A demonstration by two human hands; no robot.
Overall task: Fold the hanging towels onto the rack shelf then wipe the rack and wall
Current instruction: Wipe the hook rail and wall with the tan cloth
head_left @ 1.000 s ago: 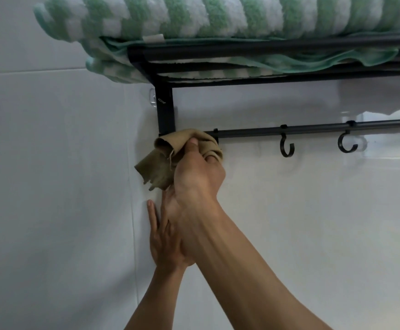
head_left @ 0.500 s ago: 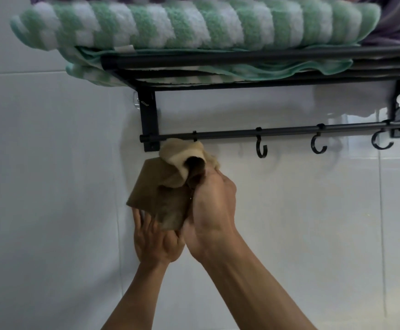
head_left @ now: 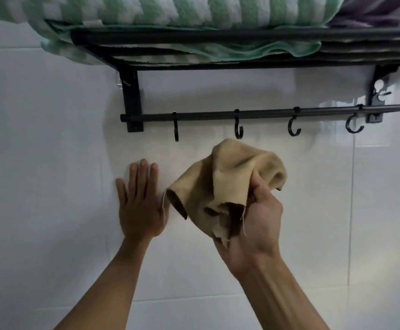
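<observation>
- The right hand [head_left: 253,217] grips a crumpled tan wiping cloth [head_left: 227,177], fingers and thumb curled round a bunch of its fabric, with loose frayed corners hanging below the fist.
- The cloth is held in front of the white tiled wall [head_left: 51,163], below the middle of the black metal hook rail [head_left: 265,114]; whether it touches the tiles cannot be told.
- The left hand [head_left: 141,206] lies flat against the wall, fingers straight and close together, palm pressed to the tile just left of the cloth and below the left end of the rail.
- The black metal wall rack [head_left: 218,38] runs along the top of the wall, its left bracket [head_left: 131,96] dropping to the rail's left end.
- Four black hooks [head_left: 239,129] hang from the rail, spread from near the left bracket to the right one; none carries anything.
- A folded green-and-white striped towel [head_left: 170,10] rests on the rack shelf, overhanging its left edge, with a plain mint-green towel [head_left: 253,50] flat beneath it.
- A purple striped fabric [head_left: 380,10] sits at the shelf's right end, beside the striped towel.
</observation>
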